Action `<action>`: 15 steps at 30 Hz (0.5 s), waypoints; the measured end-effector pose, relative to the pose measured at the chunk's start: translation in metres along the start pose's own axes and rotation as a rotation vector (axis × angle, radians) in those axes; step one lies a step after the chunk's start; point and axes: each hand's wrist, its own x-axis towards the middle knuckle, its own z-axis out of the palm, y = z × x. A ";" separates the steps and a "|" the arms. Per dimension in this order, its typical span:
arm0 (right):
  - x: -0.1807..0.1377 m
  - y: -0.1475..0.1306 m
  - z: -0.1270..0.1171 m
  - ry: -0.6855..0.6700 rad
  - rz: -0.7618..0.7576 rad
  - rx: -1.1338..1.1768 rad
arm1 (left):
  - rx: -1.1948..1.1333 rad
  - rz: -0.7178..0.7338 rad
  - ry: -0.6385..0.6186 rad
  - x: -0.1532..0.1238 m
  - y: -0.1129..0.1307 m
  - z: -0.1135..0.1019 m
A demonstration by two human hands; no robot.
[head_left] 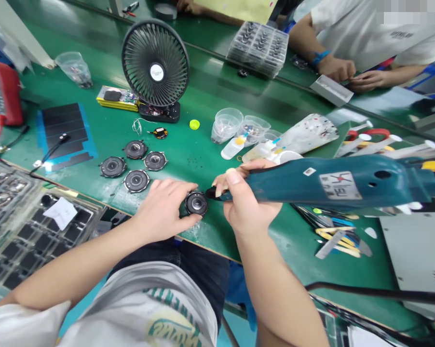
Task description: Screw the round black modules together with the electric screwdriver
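Note:
My left hand [167, 207] steadies a round black watch body [196, 204] at the table's front edge, thumb and fingers pinching its sides. In my right hand [248, 202] is a teal electric screwdriver [297, 182], held nearly level with its dark nose pointing left at the watch body. The nose is right beside the watch's right edge; whether it touches I cannot tell. Several similar round watch bodies [137, 181] lie left of my left hand. Tiny dark screws [195, 162] are scattered on the green table [188, 144] behind the watch.
A black desk fan [156, 62] stands at the back. Plastic cups [227, 123] and dispensing bottles [234, 146] sit behind the screwdriver. Tweezers and pry tools [342, 236] lie right. A red multimeter [4, 91] and parts trays [40, 241] are left. A co-worker's hands [351, 77] are across the table.

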 end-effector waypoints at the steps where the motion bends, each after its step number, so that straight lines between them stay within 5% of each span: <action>1: 0.000 0.000 0.000 0.001 -0.002 0.001 | 0.000 -0.001 -0.004 0.000 0.000 0.000; 15: 0.001 0.000 0.000 0.008 -0.040 0.000 | -0.006 0.004 0.001 0.000 0.001 0.000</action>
